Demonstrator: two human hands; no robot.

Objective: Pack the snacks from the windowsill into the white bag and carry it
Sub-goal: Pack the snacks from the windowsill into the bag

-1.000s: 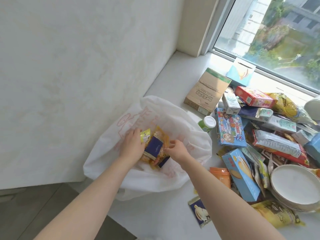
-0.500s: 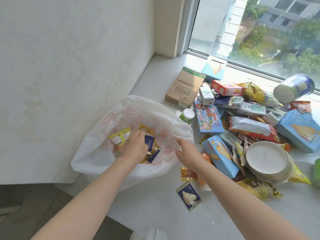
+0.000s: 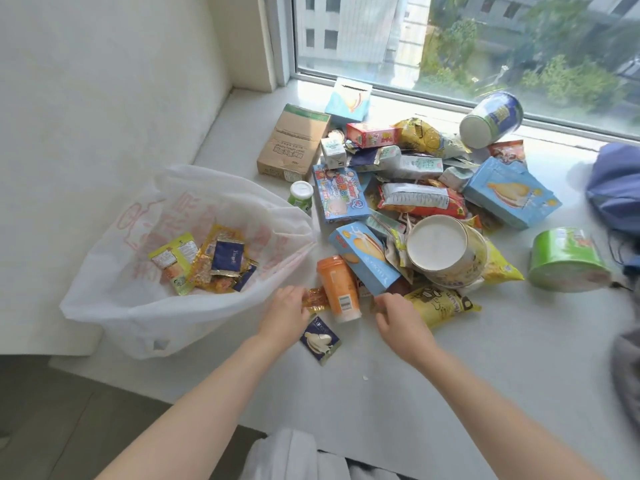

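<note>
White bag [image 3: 114, 306] lies open-mouthed at the left of the windowsill [image 3: 450, 375], against the wall; several sachets [image 3: 207, 261] lie inside it. Snack pile [image 3: 426, 202] sits just to the right of the bag, below the window. Left hand [image 3: 284, 317] curls its fingers over the end of a gold sachet [image 3: 317, 299] beside an orange bottle [image 3: 337, 289] lying on its side. Right hand [image 3: 398, 317] has its fingers bent at the pile's near edge, next to a yellow packet [image 3: 440, 304]; whether it grasps anything cannot be told.

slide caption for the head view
Left hand and right hand flank the orange cup beside a part-filled white bag
</note>
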